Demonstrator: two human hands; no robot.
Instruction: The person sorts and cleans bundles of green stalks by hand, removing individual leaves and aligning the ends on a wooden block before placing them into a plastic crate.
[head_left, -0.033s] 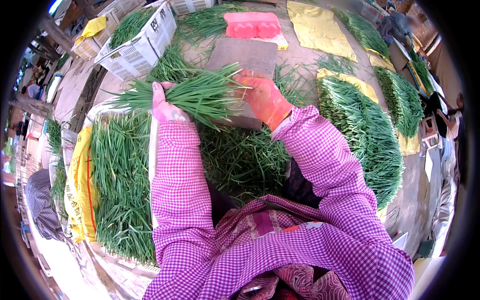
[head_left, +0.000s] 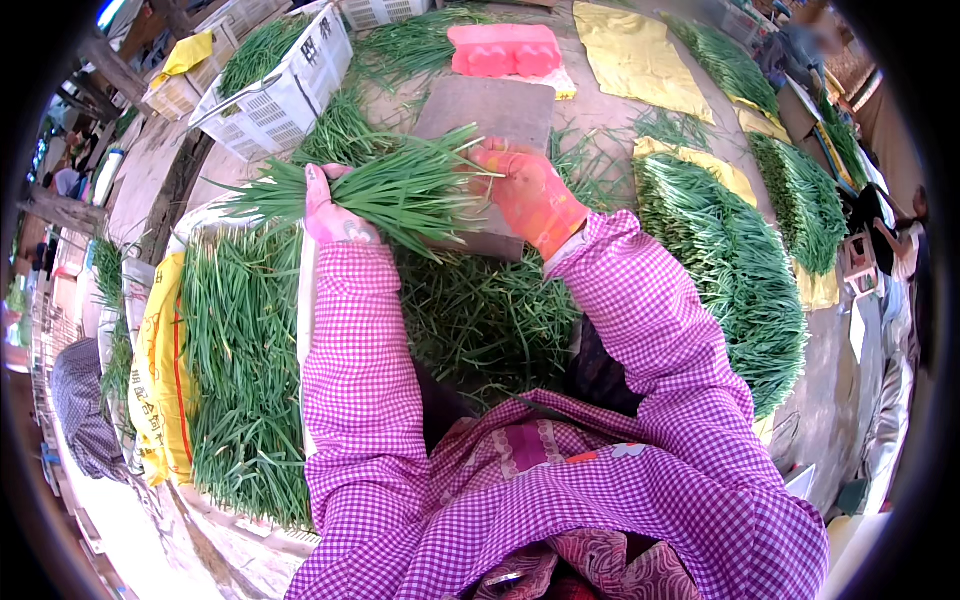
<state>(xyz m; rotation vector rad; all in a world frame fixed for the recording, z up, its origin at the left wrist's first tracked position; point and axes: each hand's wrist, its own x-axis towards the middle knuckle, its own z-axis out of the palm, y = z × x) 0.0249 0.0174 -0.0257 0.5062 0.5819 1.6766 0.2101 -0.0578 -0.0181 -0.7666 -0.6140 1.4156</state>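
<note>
A loose bunch of green chives (head_left: pixel 415 195) lies across my left hand (head_left: pixel 338 212), which wears a pale pink glove and is closed round the bunch, thumb up. At the bunch's right end, my right hand (head_left: pixel 522 190) in an orange-pink glove has its fingers curled together on a few thin chive stalks. Its fingertips are partly hidden. Under both hands is a brown board (head_left: pixel 485 108). Between my forearms lies a dark heap of loose chive leaves (head_left: pixel 485 320).
At left, a white crate holds packed chives (head_left: pixel 245 370) beside a yellow sack (head_left: pixel 165 370). Another white crate (head_left: pixel 285 105) stands far left. A pink block (head_left: pixel 505 50) lies beyond the board. Rows of chives (head_left: pixel 715 270) rest on yellow cloth at right. A person (head_left: pixel 800 50) is far right.
</note>
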